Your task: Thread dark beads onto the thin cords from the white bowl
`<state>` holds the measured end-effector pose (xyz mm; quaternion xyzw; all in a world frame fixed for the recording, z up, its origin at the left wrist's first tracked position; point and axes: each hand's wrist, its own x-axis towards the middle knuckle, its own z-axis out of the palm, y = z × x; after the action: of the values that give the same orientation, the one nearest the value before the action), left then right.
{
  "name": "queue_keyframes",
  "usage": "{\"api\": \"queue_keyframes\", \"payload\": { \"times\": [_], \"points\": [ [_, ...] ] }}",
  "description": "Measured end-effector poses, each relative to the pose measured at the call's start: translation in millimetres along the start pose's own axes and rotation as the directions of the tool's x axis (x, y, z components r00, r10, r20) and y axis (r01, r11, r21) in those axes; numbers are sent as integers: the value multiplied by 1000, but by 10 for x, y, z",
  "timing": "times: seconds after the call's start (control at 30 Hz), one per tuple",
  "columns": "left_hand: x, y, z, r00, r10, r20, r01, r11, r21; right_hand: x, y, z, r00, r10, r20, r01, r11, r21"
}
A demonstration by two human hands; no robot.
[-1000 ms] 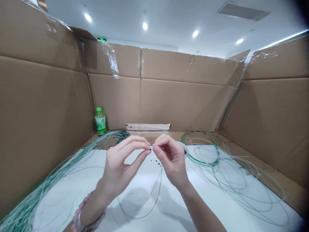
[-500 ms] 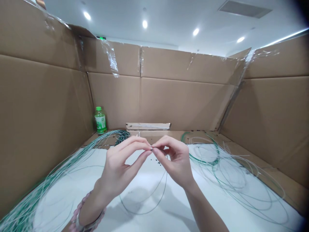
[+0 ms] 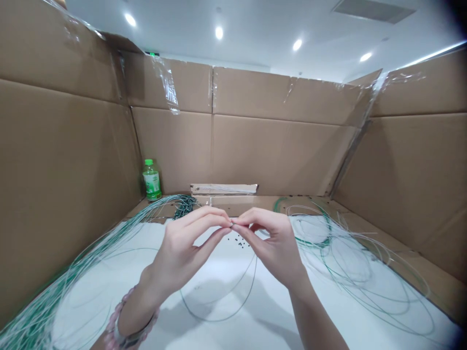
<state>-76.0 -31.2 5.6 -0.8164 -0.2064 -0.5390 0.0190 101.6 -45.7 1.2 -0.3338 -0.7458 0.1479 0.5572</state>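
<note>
My left hand (image 3: 184,250) and my right hand (image 3: 272,243) are raised above the white table (image 3: 226,330), fingertips meeting at the middle. Both pinch the ends of a thin green wire (image 3: 219,311), which hangs below them in a loop and rests on the table. The pinch point is too small to make out any detail. A few small dark beads (image 3: 239,241) lie on the table just behind the fingers. A beaded bracelet (image 3: 120,321) is on my left wrist.
A thick bundle of green and white wires (image 3: 73,277) runs along the left side. Loose wire loops (image 3: 346,257) spread over the right. A green-capped bottle (image 3: 151,180) stands in the back left corner. Cardboard walls (image 3: 277,150) enclose the table, with a cardboard strip (image 3: 222,188) at the back.
My right hand has shifted slightly right and turned its fingers flatter. The hanging wire loop has swung a little to the right. The pinch stays at the same place.
</note>
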Motion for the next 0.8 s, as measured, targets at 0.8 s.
{"api": "queue_keyframes", "payload": {
  "times": [0.8],
  "points": [
    [-22,-51,172,919,-393,24,288,630,-722,-52,-125,60,974,-120,-194,134,989,64]
  ]
}}
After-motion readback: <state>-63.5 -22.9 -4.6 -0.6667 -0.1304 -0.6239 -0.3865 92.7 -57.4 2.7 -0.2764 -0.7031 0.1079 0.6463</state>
